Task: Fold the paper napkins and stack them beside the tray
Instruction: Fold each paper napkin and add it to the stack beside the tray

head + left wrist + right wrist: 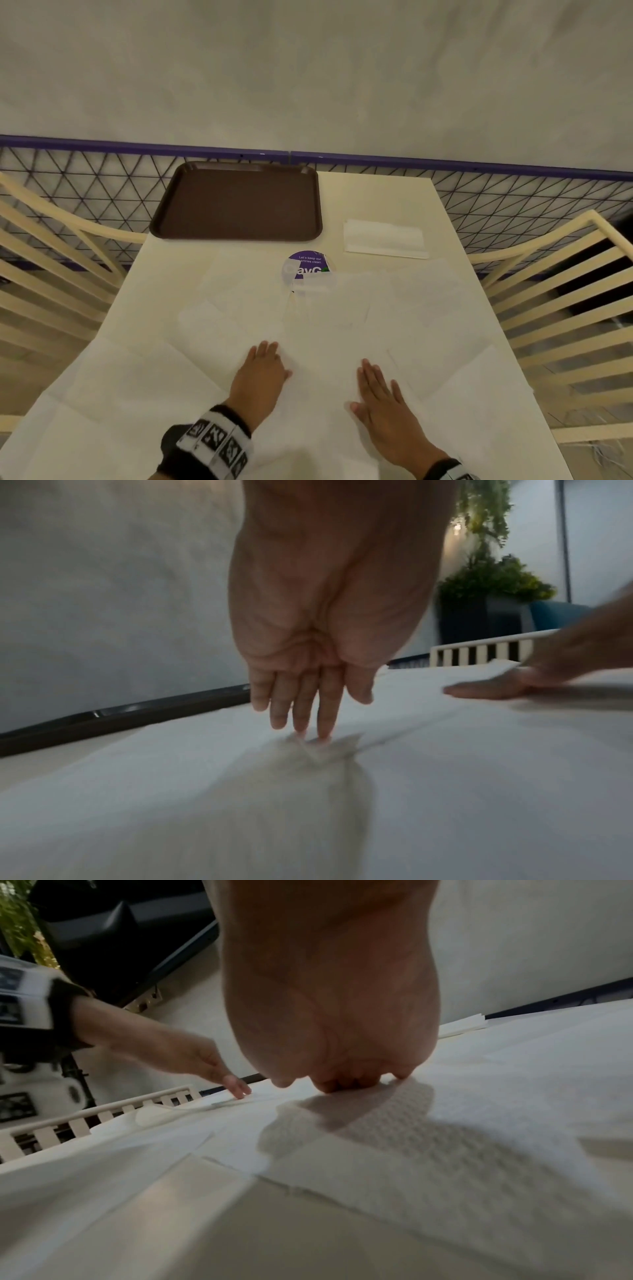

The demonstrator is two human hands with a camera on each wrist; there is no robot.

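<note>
Several unfolded white paper napkins lie overlapping across the cream table (359, 192). My left hand (263, 363) and right hand (375, 380) both rest flat, fingers straight, on the nearest napkin (322, 387). In the left wrist view the left hand's fingertips (323, 734) touch the paper, and the right hand (493, 689) lies flat to the right. From the right wrist, the right hand (342, 1085) presses the textured napkin (411, 1137). A folded napkin stack (385, 238) sits just right of the brown tray (236, 202).
A round purple sticker (306, 265) on the table is partly covered by napkins. Cream slatted chairs (561, 291) stand on both sides. A black mesh fence with a purple rail (479, 164) runs behind the table's far edge.
</note>
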